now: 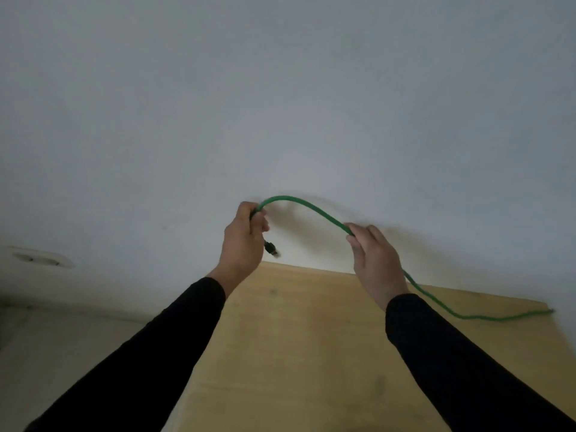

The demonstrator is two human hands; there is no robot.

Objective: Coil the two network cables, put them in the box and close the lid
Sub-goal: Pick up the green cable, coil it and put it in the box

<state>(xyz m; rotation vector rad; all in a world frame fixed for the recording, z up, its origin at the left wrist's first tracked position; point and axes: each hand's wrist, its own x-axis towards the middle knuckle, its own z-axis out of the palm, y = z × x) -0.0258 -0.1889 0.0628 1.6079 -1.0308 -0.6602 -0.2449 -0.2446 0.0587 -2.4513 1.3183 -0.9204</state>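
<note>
Left hand [244,236] is gripping the green cable [307,207] near its plug [271,248], which is pointing down and right; the cable is arching rightward into the closed right hand [375,260], then trailing right across the wooden table [296,338]

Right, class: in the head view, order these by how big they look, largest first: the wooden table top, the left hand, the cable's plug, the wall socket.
1. wooden table top
2. left hand
3. wall socket, though it sits farther off, so its true size is unsure
4. plug of the green cable
</note>
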